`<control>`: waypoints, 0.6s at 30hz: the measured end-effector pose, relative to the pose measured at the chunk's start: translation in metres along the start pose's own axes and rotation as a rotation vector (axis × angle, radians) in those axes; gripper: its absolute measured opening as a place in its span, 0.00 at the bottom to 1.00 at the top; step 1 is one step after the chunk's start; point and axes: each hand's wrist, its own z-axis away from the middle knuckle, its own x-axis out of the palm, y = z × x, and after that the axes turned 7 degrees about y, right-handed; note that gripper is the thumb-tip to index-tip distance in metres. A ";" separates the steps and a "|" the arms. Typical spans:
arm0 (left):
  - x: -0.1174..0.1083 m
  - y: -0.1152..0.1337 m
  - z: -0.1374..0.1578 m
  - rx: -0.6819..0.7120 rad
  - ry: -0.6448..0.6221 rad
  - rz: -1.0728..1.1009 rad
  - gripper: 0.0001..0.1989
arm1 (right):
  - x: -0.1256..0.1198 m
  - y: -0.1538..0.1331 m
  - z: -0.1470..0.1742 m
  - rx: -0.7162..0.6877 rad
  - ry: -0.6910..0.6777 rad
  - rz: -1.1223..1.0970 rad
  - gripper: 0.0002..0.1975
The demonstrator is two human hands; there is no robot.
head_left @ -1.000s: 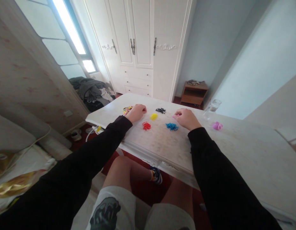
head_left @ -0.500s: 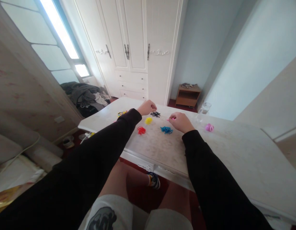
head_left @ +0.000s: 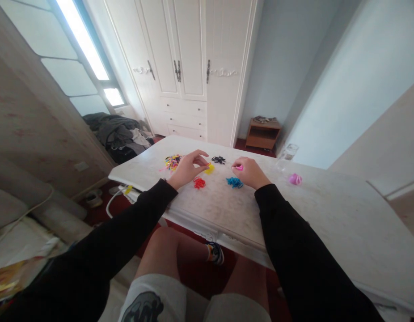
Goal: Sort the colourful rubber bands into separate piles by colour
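Small piles of coloured rubber bands lie on the pale tabletop (head_left: 213, 205). My left hand (head_left: 188, 170) is over the yellow pile (head_left: 210, 168), thumb and a finger pinched at its edge; a tiny orange-red bit shows there, too small to name. Below that hand sits a red pile (head_left: 199, 183). My right hand (head_left: 252, 173) is closed around pink rubber bands (head_left: 239, 167), just above a blue pile (head_left: 234, 182). Between the hands, farther back, is a black pile (head_left: 218, 159). A mixed, many-coloured heap (head_left: 172, 162) lies left of my left hand.
On the right part of the table are a pink-purple item (head_left: 295, 179) and a clear glass or jar (head_left: 290, 152). Beyond the table stand a white wardrobe (head_left: 188, 53) and a small brown cabinet (head_left: 263, 135). Dark clothes (head_left: 116, 134) are heaped at left.
My left hand has come back from beside the black pile, toward me and left, to the yellow pile. The mixed heap is now uncovered. My right hand has barely moved.
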 end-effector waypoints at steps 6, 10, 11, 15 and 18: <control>-0.001 -0.002 0.016 0.003 0.011 -0.003 0.16 | 0.007 -0.011 0.001 -0.111 -0.012 -0.109 0.08; 0.002 -0.007 0.015 0.018 0.023 0.000 0.15 | 0.015 -0.022 0.004 -0.202 -0.017 -0.211 0.07; 0.003 -0.008 0.015 0.021 0.025 0.002 0.14 | 0.016 -0.026 0.005 -0.230 -0.014 -0.246 0.07; 0.004 -0.011 0.016 0.031 0.031 0.001 0.13 | 0.022 -0.037 0.008 -0.307 0.000 -0.338 0.08; 0.003 -0.013 0.017 0.047 0.042 0.019 0.14 | 0.025 -0.042 0.008 -0.340 -0.013 -0.344 0.11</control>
